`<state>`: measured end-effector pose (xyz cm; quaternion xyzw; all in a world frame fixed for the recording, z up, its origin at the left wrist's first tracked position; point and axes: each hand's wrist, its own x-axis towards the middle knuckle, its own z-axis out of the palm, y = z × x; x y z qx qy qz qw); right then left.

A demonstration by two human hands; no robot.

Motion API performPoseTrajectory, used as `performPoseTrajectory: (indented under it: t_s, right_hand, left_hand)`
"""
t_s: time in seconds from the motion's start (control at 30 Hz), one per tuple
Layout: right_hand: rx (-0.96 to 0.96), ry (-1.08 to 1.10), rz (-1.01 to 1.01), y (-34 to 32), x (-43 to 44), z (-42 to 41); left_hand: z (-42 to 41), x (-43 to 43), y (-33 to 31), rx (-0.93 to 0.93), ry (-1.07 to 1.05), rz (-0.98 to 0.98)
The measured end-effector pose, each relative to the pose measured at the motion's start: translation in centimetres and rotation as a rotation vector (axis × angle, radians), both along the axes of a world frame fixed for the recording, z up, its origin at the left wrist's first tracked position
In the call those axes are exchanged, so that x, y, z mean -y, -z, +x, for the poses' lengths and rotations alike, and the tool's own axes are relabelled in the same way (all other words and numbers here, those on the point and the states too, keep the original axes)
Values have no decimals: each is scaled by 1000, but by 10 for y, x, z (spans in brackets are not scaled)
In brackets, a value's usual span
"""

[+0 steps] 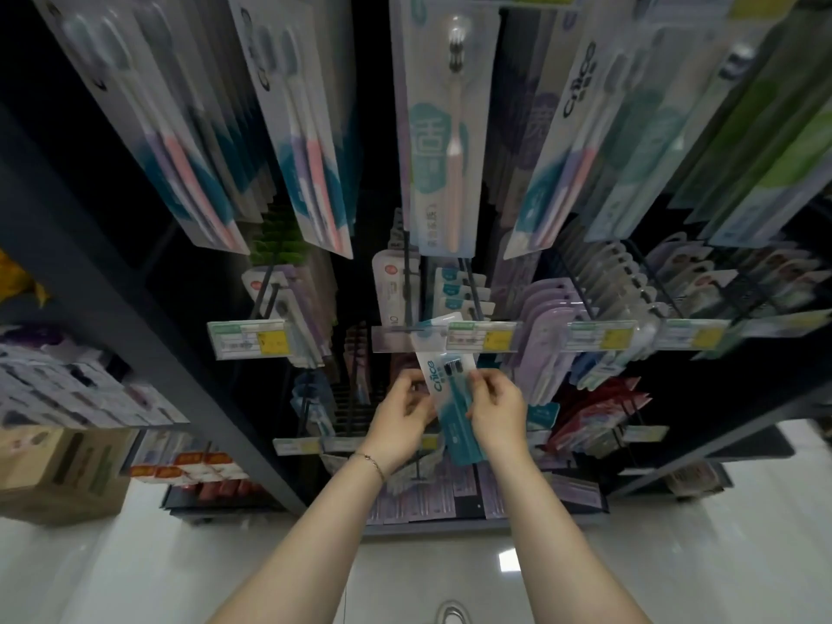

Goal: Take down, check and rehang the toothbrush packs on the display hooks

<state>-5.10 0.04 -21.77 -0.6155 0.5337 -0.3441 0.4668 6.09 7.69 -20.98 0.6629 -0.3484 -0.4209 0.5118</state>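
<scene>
A white and teal toothbrush pack (450, 389) with two dark-headed brushes is held upright in front of the middle row of display hooks. My left hand (405, 412) grips its left edge and my right hand (495, 412) pinches its right edge. The pack's top reaches up behind a price label strip (481, 337) at the end of a hook (472, 286) that carries several similar packs. Whether the pack hangs on the hook I cannot tell.
Large toothbrush packs (441, 128) hang on the upper hooks overhead. Purple packs (544, 335) hang to the right, red packets (599, 416) lower right. A dark shelf upright (135, 317) runs along the left, a cardboard box (58, 475) on the white floor beside it.
</scene>
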Motion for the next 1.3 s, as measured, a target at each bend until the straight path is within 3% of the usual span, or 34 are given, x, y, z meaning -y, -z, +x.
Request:
performPoseTrajectory:
  t_s: [0.33,0.93,1.3]
  right_hand:
    - [-5,-51,-107,-7,13,-7]
    - [-7,-160,-2,-13,28,-13]
    - [8,-172,62,-10,33,-13]
  left_hand:
    - [-7,20,-15,90,-137,-39]
    - [-1,31,-7,180,-156,-20]
    - [0,42,4,-8,-196,-43]
